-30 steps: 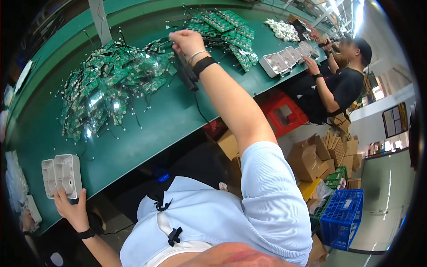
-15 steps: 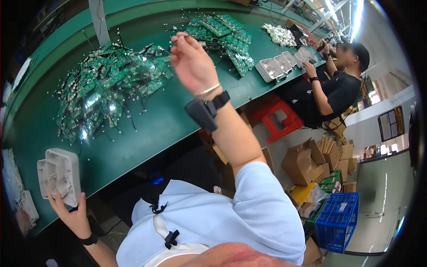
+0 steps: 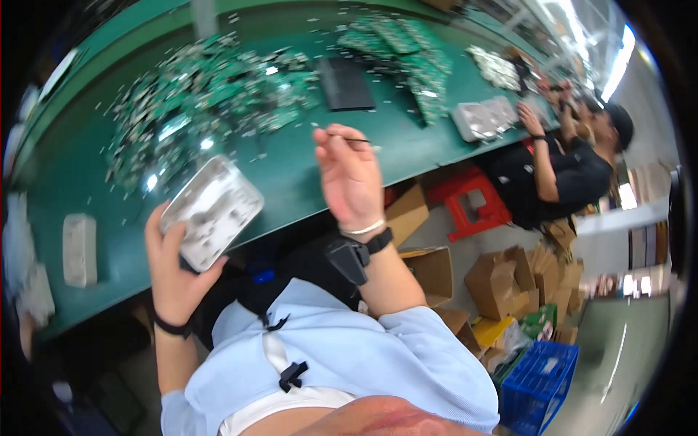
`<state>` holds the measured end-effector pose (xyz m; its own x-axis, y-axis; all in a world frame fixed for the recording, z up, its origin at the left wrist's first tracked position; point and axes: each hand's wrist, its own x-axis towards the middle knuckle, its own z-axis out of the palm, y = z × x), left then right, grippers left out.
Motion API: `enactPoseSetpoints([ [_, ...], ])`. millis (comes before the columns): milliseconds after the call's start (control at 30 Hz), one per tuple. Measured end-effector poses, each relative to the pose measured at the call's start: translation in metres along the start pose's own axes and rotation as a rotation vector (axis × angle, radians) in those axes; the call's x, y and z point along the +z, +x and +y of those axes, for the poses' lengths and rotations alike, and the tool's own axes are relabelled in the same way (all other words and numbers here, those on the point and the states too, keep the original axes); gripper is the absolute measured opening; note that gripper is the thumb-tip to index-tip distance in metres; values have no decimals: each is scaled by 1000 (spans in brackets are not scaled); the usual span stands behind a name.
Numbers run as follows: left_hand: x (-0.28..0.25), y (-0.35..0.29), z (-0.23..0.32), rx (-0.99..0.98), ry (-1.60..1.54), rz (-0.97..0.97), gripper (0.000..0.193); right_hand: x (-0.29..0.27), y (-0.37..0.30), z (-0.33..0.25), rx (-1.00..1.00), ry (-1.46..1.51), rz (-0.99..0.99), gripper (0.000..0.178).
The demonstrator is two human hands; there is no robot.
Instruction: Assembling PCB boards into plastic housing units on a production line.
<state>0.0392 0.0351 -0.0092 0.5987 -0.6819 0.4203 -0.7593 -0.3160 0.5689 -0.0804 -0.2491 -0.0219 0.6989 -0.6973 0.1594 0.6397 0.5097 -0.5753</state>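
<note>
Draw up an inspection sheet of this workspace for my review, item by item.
Surface: green table, heavily occupied.
Work items: white casing, hollow side showing; circuit boards in a loose heap left, second pile right.
Clutter: black slab between the piles; another white case at far left; small white parts at far right.
Grip: left grip holds the casing; right grip pinches a thin dark strand.
Cables: only that strand, perhaps a wire; leads among the boards too blurred to tell.
Surroundings: co-worker in black, red stool, cardboard boxes, blue crate.
</note>
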Motion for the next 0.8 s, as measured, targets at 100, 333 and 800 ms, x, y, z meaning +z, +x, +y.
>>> enactPoseSetpoints([
  [100, 3, 9, 1, 62, -76, -6, 73, 12, -19, -6, -29, -328, -67, 16],
  [333, 7, 11, 4, 9, -83, -22, 92, 31, -38, 27, -50, -724, -296, 19],
  [800, 8, 9, 15, 18, -84, 26, 108, 53, -45, 47, -23, -1093, -413, 16],
])
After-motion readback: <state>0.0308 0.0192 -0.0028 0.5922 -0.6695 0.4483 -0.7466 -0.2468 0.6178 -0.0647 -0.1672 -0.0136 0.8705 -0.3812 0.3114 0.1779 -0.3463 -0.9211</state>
